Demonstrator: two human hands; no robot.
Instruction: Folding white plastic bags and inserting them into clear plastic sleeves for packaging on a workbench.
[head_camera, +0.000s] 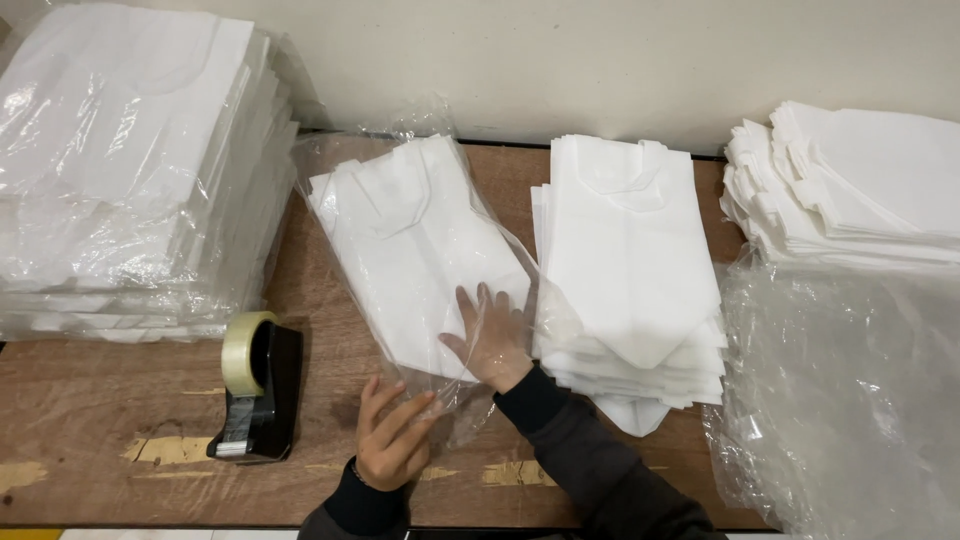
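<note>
Right hand (492, 345) flat, fingers spread, apparently inside the mouth of a clear plastic sleeve (470, 245) (film glare runs over the knuckles), palm pressing on the near end of a bundle of white bags (410, 250). Nothing pinched; it bears down only.

Left hand (392, 432) just below and to the left of the right, fingers half curled on the loose open edge of the sleeve against the wooden table (90, 410). Whether it truly grips the film, cannot tell.

Bundle: white non-woven bags, stacked flat, cut-out handle at the far end. Long axis runs away from the hands and tilts left, handle end pointing toward the wall. Most of the bundle lies beyond and left of the right hand, wrapped by the sleeve.

Just right of the right hand: loose stack of white bags (630, 270), unwrapped, handle end also far. Further right, crumpled clear film (850, 400) and another white pile (860, 185) behind it. Left of the left hand: black tape dispenser (260, 385) with a clear roll. Beyond it, wrapped packs (130, 170) stacked high.
</note>
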